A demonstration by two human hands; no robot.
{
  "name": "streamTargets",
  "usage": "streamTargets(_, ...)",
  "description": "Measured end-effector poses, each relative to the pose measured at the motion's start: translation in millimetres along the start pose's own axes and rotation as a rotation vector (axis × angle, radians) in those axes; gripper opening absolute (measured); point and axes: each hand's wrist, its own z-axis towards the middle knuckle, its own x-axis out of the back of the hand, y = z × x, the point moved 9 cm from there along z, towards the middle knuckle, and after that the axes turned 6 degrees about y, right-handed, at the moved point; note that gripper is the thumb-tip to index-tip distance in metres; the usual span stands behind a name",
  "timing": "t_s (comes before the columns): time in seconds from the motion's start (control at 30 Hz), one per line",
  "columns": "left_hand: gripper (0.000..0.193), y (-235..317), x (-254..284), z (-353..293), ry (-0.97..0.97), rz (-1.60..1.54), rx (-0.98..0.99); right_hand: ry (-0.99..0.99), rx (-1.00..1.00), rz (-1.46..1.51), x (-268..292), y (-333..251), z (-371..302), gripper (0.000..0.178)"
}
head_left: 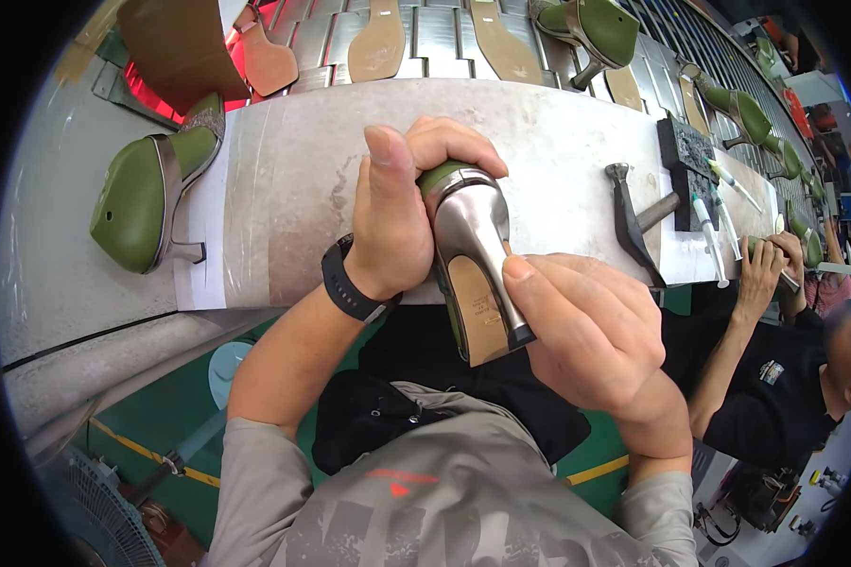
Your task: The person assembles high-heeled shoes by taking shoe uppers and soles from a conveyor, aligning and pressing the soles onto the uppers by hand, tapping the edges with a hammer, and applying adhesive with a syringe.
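In front of my chest is a high-heeled shoe on a green last [477,222], turned so that its metallic heel and tan sole face up. My left hand [397,213] is closed round its far left side, with the thumb raised. My right hand [586,326] pinches the slim heel near its dark tip, thumb along the shaft and fingers curled. Whatever lies under my right fingers is hidden. A dark band circles my left wrist.
A second green shoe [147,198] stands left on the bench [293,180]. A hammer [627,222], a dark block [686,161] and several syringes [704,227] lie right. Loose soles [378,42] and another shoe [591,33] sit on the metal conveyor beyond. A co-worker [775,369] works at the right.
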Motion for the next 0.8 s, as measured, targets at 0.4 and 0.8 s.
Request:
streamTargets(0.4,0.107,-2,-2,0,-0.084,0.098,0.049,0.089,0.118,-0.064,-6,2,-3,0.027)
streamTargets(0.8,0.041,-25,-8,44,-0.164,0.044,0.188,0.106,0.023,-0.099,-15,63,18,0.037)
